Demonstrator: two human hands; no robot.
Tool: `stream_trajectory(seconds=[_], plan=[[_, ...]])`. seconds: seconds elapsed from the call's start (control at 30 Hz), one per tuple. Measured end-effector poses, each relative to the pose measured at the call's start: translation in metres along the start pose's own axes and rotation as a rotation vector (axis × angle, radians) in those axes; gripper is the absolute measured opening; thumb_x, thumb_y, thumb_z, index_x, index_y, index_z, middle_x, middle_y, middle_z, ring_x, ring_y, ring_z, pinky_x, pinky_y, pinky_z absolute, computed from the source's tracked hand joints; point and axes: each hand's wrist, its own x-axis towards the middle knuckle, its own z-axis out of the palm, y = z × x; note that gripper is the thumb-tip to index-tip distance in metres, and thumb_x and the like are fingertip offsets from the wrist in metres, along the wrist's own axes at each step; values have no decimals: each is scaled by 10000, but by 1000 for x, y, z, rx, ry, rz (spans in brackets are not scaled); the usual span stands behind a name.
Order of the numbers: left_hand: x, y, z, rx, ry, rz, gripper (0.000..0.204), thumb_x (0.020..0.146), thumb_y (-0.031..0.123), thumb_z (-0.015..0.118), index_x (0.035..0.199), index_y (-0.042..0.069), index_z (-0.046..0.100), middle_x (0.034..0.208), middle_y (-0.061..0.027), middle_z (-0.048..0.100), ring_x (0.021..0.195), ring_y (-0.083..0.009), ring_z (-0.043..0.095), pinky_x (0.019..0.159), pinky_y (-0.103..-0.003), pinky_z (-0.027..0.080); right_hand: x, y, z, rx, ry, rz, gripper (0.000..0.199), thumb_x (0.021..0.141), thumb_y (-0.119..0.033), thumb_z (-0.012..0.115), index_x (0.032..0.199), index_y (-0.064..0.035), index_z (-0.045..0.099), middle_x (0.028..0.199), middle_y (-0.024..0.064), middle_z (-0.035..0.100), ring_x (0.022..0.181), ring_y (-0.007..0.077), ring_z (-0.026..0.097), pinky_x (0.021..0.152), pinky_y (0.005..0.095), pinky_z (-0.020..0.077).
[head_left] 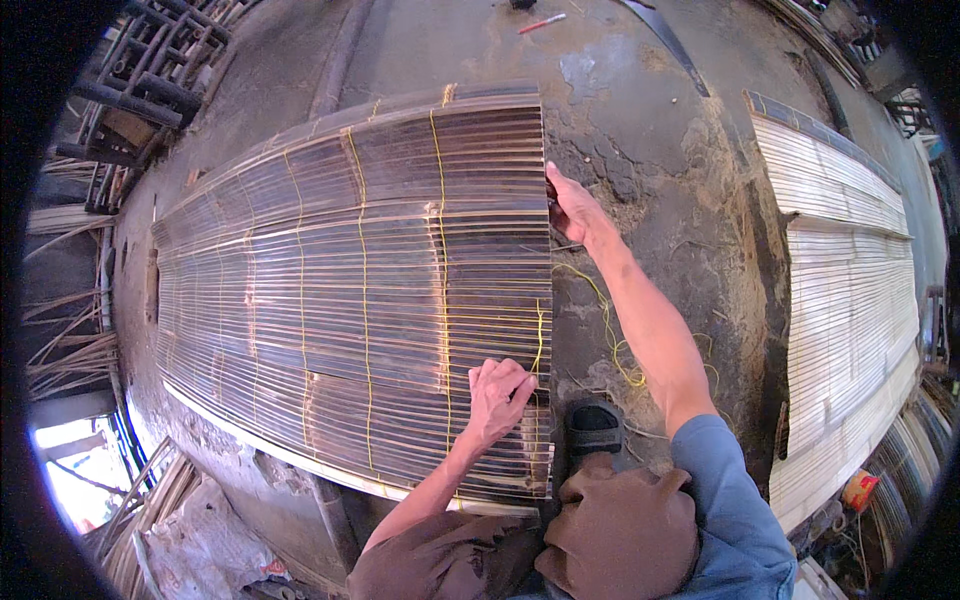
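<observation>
A wide mat of thin bamboo slats, bound with yellow cords running across the slats, lies over dark boards before me. My left hand rests on its near right part with curled fingers. Its thumb and forefinger pinch the lower end of a yellow cord near the right edge. Higher up, my right hand is at the mat's right edge, fingers bent in against it and partly hidden. What that hand grips, if anything, cannot be made out. Loose yellow cord trails beside my right forearm.
On the right lies another, paler slatted mat. A curved dark blade and a red stick-like object lie on the cracked floor ahead. Bundled strips and stacked bars line the left side. My sandalled foot is beside the mat.
</observation>
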Motion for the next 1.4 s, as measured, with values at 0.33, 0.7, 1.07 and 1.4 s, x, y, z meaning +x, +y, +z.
stream_trajectory(seconds=[0.33, 0.7, 1.07, 1.4], plan=[[-2, 9, -13, -35, -22, -22, 76, 886, 164, 687, 830, 122, 715, 869, 11, 628, 842, -217, 515, 822, -391, 327, 57, -53, 46, 142, 91, -152, 353, 1040, -266, 503, 1097, 58, 633, 1077, 170, 697, 936, 267, 688, 833, 451, 582], [17, -14, 13, -82, 66, -41, 81, 881, 178, 686, 831, 115, 698, 887, 5, 619, 847, -217, 521, 804, -398, 324, 34, -35, -20, -1095, 434, -575, 520, 1063, -468, 431, 1126, -2, 656, 977, 74, 695, 865, 206, 612, 812, 385, 484], [26, -12, 22, 66, 161, 67, 67, 874, 180, 703, 837, 124, 696, 845, 14, 598, 814, -211, 523, 796, -390, 345, -195, 107, 19, -551, 3, -165, 234, 1008, -235, 609, 959, -19, 682, 926, 50, 677, 809, 90, 599, 737, 274, 497], [17, -24, 24, 43, 196, 79, 137, 901, 237, 689, 840, 114, 698, 857, 13, 601, 856, -213, 533, 827, -388, 347, -230, -279, 32, -518, -133, -772, 204, 1018, -171, 540, 831, -102, 494, 767, 0, 482, 756, 144, 531, 823, 301, 480]])
